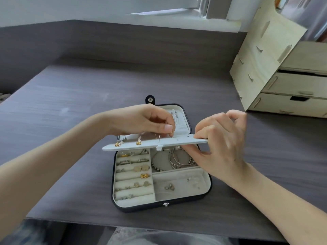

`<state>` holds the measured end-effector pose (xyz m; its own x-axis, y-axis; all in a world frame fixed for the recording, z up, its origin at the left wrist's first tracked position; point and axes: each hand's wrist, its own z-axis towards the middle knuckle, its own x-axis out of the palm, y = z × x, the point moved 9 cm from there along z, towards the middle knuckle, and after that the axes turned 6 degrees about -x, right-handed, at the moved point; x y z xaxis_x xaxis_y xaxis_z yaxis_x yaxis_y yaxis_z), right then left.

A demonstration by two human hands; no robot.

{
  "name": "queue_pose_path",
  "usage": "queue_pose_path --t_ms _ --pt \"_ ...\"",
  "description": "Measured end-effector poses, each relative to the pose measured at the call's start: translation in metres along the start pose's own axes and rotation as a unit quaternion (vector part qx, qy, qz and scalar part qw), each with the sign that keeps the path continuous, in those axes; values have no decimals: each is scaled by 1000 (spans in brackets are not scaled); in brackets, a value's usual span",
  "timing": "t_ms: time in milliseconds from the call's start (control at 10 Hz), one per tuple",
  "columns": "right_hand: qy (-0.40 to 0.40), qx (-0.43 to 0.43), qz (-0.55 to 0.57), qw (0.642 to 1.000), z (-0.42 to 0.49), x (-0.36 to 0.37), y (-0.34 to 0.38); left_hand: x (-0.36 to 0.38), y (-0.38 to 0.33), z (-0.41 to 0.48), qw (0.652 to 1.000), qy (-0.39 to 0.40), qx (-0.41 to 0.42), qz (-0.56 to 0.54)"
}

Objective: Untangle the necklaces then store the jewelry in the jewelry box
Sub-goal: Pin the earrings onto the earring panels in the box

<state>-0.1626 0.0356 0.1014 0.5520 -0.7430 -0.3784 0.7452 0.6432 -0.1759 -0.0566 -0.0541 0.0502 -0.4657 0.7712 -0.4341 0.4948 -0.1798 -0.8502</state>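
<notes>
Now: fitting an earring to the jewelry box panel.
Your left hand pinches the gold earring at the panel; your right hand clamps the panel's end above the open box on the tabletop. Light, slippery: hold its head, not the post.

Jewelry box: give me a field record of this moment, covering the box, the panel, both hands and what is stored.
box: jewelry box, open on the grey table, lid lying back
panel: white earring panel held roughly level over the open box, gold studs pinned on its left part
left hand: pinches a small gold earring at the panel's far side
right hand: grips the panel's right end
stored: rings in the left rolls; bracelets upper right; small studs lower right
</notes>
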Motion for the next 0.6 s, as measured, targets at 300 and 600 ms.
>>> queue_pose_path --t_ms 300,600 --pt "4 10 4 1000 1 1 0 5 -8 6 999 38 23 -4" --pt "6 16 4 1000 2 1 -1 6 -10 5 998 50 31 -7"
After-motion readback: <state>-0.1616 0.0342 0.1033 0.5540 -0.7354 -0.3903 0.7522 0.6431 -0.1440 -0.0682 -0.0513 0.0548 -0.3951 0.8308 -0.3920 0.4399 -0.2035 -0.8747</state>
